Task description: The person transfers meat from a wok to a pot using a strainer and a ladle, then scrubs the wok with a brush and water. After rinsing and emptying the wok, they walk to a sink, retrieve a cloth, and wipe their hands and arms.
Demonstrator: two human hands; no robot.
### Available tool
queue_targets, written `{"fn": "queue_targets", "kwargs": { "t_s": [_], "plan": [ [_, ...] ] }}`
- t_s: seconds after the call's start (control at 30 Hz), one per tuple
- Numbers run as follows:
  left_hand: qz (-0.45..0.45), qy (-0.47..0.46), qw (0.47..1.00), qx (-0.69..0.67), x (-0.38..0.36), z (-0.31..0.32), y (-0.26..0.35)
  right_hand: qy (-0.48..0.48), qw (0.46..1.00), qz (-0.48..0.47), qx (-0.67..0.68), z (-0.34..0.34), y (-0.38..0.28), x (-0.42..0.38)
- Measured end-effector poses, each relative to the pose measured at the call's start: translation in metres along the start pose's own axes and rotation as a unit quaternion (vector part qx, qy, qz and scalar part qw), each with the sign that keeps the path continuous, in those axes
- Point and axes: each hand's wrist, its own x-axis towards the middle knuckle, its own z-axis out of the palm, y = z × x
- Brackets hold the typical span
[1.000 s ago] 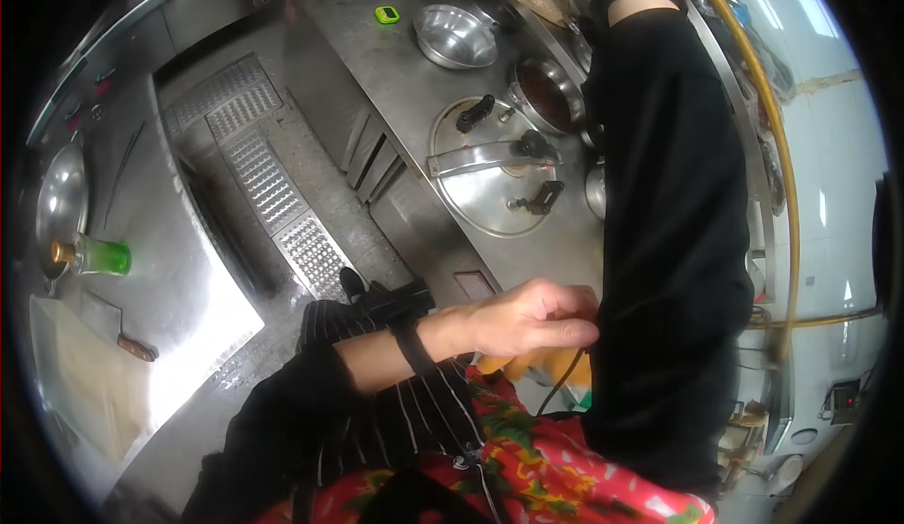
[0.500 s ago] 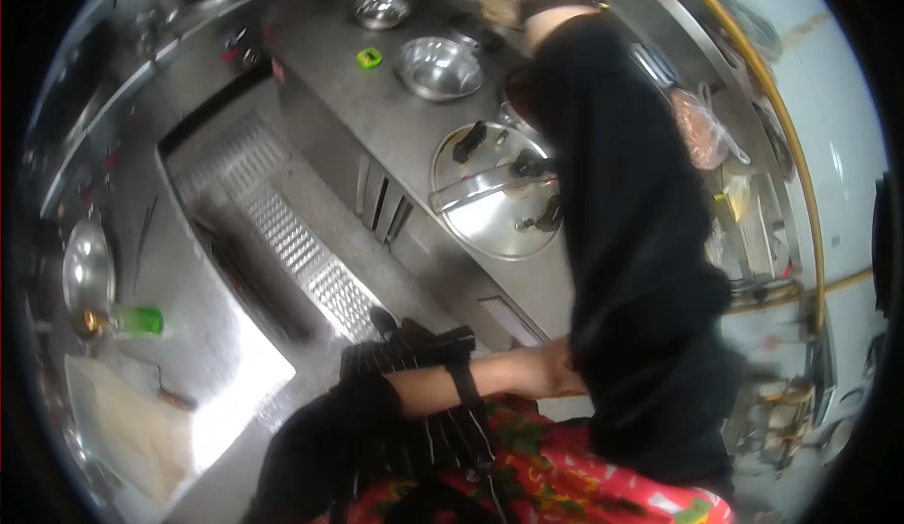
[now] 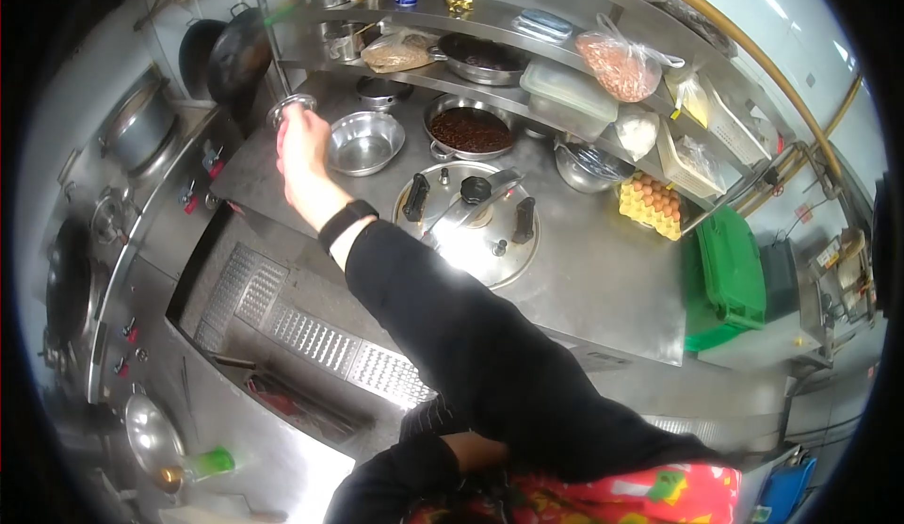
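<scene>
My right hand [image 3: 303, 152] reaches out over the steel counter with its fingers closed on a shiny round metal utensil [image 3: 287, 108], whose full shape is partly hidden. Just right of the hand is an empty steel bowl [image 3: 365, 144]. A large pot lid [image 3: 513, 251] with black knobs lies beyond my dark sleeve. Behind it stands a pan of dark red contents [image 3: 469, 129]. Only a strip of my left forearm [image 3: 474, 451] shows at the bottom; the left hand is hidden behind the right sleeve.
Shelves [image 3: 461, 17] with bagged food and containers run above the counter. Egg trays [image 3: 650, 206] and a green bin [image 3: 730, 274] are at the right. A recessed steel trough [image 3: 311, 336] lies below my arm. Woks and a pot [image 3: 137, 130] are at the left.
The view has shifted, showing more shelves. My right arm now extends to the upper left instead of upward at the right, with the metal utensil in hand. My left hand has gone out of sight.
</scene>
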Motion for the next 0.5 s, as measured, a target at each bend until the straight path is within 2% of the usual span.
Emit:
{"fn": "queue_targets", "kwargs": {
  "t_s": [0.07, 0.1, 0.17, 0.2, 0.27, 0.3, 0.33, 0.37, 0.4, 0.43, 0.5],
  "plan": [
    [-0.011, -0.022, 1.0, -0.011, 0.003, 0.001, -0.003, 0.01, 0.962, -0.154, -0.226, -0.019, 0.012, 0.001],
    [-0.014, -0.032, 0.999, -0.015, 0.005, 0.002, -0.004, 0.016, 0.962, -0.154, -0.223, -0.025, 0.007, 0.002],
    [-0.006, -0.053, 0.998, -0.026, 0.013, 0.006, -0.006, -0.099, 0.88, -0.184, -0.426, -0.031, -0.014, 0.001],
    [0.001, -0.067, 0.997, -0.025, 0.018, 0.008, -0.008, -0.127, 0.855, -0.224, -0.45, -0.025, -0.022, 0.019],
    [0.017, -0.09, 0.995, -0.026, 0.026, 0.011, -0.009, -0.166, 0.847, -0.217, -0.457, 0.001, -0.066, 0.051],
    [0.028, -0.1, 0.994, -0.027, 0.033, 0.014, -0.011, -0.213, 0.745, -0.379, -0.507, 0.013, -0.059, 0.116],
    [0.044, -0.111, 0.993, -0.024, 0.041, 0.017, -0.012, -0.169, 0.888, -0.133, -0.406, 0.034, -0.121, 0.076],
    [0.058, -0.121, 0.991, -0.022, 0.048, 0.02, -0.012, -0.189, 0.897, -0.15, -0.371, 0.043, -0.151, 0.082],
    [0.067, -0.131, 0.989, -0.023, 0.053, 0.023, -0.012, -0.146, 0.912, -0.176, -0.34, 0.051, -0.17, 0.089],
    [0.071, -0.141, 0.987, -0.029, 0.056, 0.025, -0.012, -0.22, 0.924, -0.184, -0.254, 0.06, -0.175, 0.141],
    [0.075, -0.16, 0.984, -0.037, 0.06, 0.029, -0.012, -0.205, 0.938, -0.146, -0.239, 0.051, -0.235, 0.102]
  ]
}}
